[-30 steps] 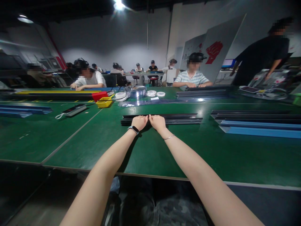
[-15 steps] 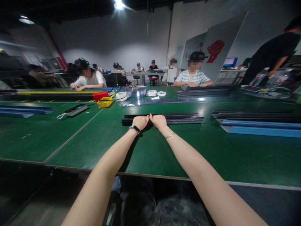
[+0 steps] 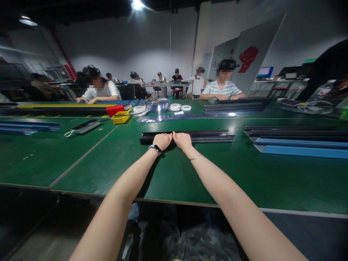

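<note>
Two long black profile strips (image 3: 212,138) lie side by side on the green table (image 3: 114,163), running left to right. My left hand (image 3: 162,140), with a watch at the wrist, is closed over them near their middle. Right beside it my right hand (image 3: 183,140), with a thin bracelet, is closed on them too. The thumbs of both hands meet or nearly meet over the strips. My fingertips are hidden behind the knuckles, so the exact grip on each strip does not show.
Blue and black profiles (image 3: 301,146) lie to the right, more blue profiles (image 3: 29,127) at far left. A phone-like device (image 3: 84,127), a yellow bin (image 3: 121,117), a red bin (image 3: 115,110) and tape rolls (image 3: 139,110) stand farther back. Two co-workers sit across the table.
My hands and the black strips hold nearly the same place; the view has shifted very slightly. The standing person at the far right has moved further right.
</note>
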A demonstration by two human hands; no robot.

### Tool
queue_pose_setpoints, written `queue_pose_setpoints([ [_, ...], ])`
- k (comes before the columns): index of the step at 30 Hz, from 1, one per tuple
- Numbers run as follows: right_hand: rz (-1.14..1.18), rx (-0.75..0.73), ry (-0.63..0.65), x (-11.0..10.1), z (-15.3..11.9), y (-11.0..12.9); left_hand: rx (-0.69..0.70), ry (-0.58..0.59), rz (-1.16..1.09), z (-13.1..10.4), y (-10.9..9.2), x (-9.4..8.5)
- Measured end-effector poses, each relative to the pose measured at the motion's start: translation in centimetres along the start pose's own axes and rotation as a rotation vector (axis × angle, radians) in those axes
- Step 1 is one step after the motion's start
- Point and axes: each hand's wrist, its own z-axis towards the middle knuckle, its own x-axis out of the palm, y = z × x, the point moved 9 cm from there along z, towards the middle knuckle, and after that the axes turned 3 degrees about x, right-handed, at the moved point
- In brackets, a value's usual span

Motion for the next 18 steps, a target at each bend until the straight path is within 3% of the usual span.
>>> queue_pose_setpoints([
  [18, -0.039, 0.012, 0.077, 0.59, 0.18, -0.03, -0.085, 0.050, 0.018, 0.16, 0.65, 0.72],
])
